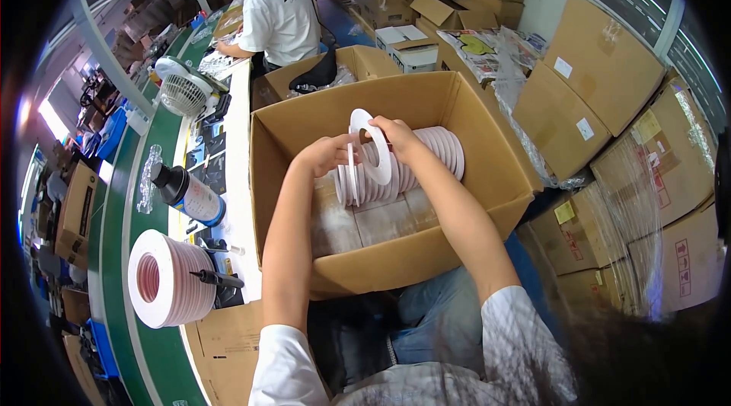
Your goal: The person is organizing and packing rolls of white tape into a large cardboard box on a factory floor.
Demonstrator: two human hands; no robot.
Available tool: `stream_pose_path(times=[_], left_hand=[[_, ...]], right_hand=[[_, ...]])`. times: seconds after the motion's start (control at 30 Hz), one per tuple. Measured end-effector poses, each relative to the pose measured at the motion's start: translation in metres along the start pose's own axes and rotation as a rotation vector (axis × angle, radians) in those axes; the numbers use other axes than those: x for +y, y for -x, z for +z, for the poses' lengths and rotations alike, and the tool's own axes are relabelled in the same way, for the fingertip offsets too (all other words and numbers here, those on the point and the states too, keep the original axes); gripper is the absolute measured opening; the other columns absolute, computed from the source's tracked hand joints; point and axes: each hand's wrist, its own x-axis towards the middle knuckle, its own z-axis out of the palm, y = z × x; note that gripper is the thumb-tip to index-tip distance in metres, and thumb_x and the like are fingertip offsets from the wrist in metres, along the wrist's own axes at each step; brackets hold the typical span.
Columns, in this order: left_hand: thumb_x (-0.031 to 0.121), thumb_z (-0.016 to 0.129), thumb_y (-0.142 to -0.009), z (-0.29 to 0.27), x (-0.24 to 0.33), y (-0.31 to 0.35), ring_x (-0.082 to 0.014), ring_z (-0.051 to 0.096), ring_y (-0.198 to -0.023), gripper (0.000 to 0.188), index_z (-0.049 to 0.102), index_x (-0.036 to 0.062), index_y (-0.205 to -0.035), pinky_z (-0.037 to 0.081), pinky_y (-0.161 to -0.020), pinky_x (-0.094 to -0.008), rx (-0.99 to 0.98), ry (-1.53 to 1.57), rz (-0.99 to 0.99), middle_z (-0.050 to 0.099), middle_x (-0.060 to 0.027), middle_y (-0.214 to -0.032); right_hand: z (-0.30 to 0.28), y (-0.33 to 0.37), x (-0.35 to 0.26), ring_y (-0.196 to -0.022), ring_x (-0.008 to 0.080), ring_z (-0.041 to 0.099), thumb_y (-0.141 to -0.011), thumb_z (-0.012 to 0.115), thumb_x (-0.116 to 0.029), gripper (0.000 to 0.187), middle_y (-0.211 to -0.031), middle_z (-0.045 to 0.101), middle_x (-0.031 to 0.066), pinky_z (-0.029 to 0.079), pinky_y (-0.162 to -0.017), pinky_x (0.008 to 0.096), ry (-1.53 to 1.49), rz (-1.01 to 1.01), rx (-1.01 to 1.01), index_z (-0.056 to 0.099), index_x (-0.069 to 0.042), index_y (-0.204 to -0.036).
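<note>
Both my hands are inside an open cardboard box (396, 260), above a row of flat white rings (438, 148) standing on edge. My right hand (397, 137) pinches the upper edge of one white ring (381, 162), which is tilted with its round hole showing. To its left, my left hand (329, 155) has its fingers closed at a second ring (352, 170), seen nearly edge-on. That ring hides part of the left fingertips. Under the row lies plastic-covered brown cardboard (381, 222).
Left of the box, a stack of pinkish-white rings (171, 278), a black-capped bottle (190, 194) and a fan (183, 90) stand along a green conveyor (126, 254). A person in white (282, 14) works farther up. Stacked cartons (579, 101) line the right side.
</note>
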Motion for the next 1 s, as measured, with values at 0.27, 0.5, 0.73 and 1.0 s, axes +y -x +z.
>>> stream_pose_path(times=[0.27,0.5,0.73,1.0], left_hand=[[0.020,0.064,-0.083,-0.011,0.009,0.030,-0.0195,0.062,-0.093,0.031,0.062,-0.0038,-0.102,0.044,-0.092,-0.0312,0.024,-0.088,0.252,0.067,-0.0108,-0.095],[0.034,0.070,-0.076,-0.005,0.001,0.022,-0.0170,0.060,-0.079,0.037,0.071,-0.0011,-0.087,0.044,-0.078,-0.0266,0.218,-0.768,0.077,0.069,-0.0078,-0.080],[0.041,0.062,-0.079,-0.008,0.021,0.024,-0.0193,0.064,-0.085,0.043,0.070,0.0012,-0.095,0.047,-0.083,-0.0316,0.211,-0.399,0.026,0.070,-0.0105,-0.089],[0.038,0.063,-0.077,-0.024,0.003,0.011,-0.0208,0.065,-0.080,0.035,0.070,0.0074,-0.094,0.048,-0.079,-0.0319,0.172,-0.791,0.018,0.071,-0.0087,-0.085]], right_hand=[[-0.001,-0.016,0.009,-0.058,0.0131,0.057,-0.081,0.060,-0.033,0.035,-0.067,0.062,0.0068,0.045,-0.056,0.0263,0.052,-0.153,0.116,0.063,0.002,-0.081],[-0.020,-0.002,-0.024,-0.069,0.0366,0.063,-0.086,0.059,-0.041,0.046,-0.074,0.062,0.0199,0.049,-0.067,0.0439,0.619,-0.686,0.739,0.057,0.004,-0.094],[0.005,0.024,-0.021,-0.078,0.0424,0.062,-0.082,0.056,-0.019,0.018,-0.081,0.064,0.0241,0.048,-0.072,0.0509,1.399,-0.683,-0.039,0.063,-0.002,-0.083],[-0.005,0.019,-0.014,-0.077,0.0362,0.065,-0.086,0.056,-0.020,0.022,-0.078,0.067,0.0182,0.051,-0.070,0.0430,1.188,-0.665,0.186,0.067,-0.002,-0.089]])
